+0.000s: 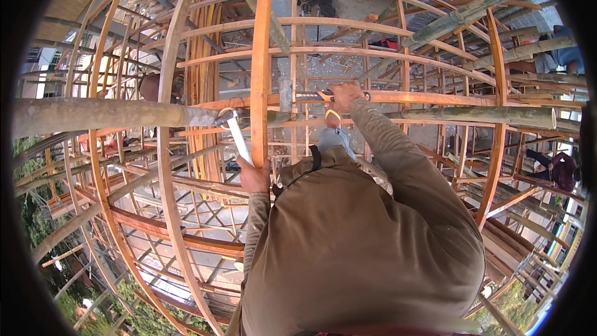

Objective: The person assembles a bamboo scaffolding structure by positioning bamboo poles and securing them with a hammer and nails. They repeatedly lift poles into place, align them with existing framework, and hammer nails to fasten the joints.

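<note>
My left hand (254, 177) is closed round the near end of an upright wooden batten (260, 74), its thumb on the right side. A white bar (238, 140) with a metal head runs up from beside that hand to a bamboo pole (99, 117); whether the fingers also hold the bar is unclear. Ahead and to the right, my right hand (346, 96) grips a tool with an orange-and-black handle (323, 96), lying crosswise. The tool's far end points left toward the batten, and its head cannot be made out. Below the right hand, my sandalled foot (333, 118) shows.
Wooden battens (329, 22) and bamboo poles (479, 115) form an open lattice around me, with the ground far below. Stacked planks (202, 81) lie to the left. At the far right, another person (563, 171) is among the poles.
</note>
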Tool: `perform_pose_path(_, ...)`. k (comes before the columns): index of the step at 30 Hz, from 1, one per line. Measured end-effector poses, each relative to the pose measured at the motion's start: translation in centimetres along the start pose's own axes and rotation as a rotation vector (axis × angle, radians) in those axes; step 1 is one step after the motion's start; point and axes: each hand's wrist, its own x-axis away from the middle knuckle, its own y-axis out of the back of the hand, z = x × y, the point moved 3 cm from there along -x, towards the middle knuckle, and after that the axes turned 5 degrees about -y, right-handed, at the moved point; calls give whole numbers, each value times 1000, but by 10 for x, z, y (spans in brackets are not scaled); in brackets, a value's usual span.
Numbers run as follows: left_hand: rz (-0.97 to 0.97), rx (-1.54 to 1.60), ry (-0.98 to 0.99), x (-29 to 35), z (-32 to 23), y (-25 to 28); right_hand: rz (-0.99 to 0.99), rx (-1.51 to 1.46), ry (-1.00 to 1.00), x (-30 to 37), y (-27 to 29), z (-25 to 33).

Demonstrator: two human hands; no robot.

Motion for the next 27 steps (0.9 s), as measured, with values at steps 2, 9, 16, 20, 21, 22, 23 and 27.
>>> perform_pose_path(2,2,-14,19,0,-3,0,8,-44,-4,1,1,-1)
perform_pose_path(9,41,68,21,7,-32,16,63,-114,-47,8,10,-2)
perform_pose_path(16,89,226,58,9,-45,26,81,-89,-9,4,5,-3)
perform_pose_path(20,4,87,-21,11,-36,22,71,-71,20,1,6,-5)
perform_pose_path(21,49,31,44,9,-29,17,66,-79,16,1,5,-4)
perform_pose_path(22,92,-22,108,8,-21,13,64,-86,15,1,5,-4)
perform_pose_path(23,3,25,10,6,-20,10,35,-85,16,1,5,-4)
perform_pose_path(27,-44,72,-56,3,-13,7,0,-97,26,3,-1,-2)
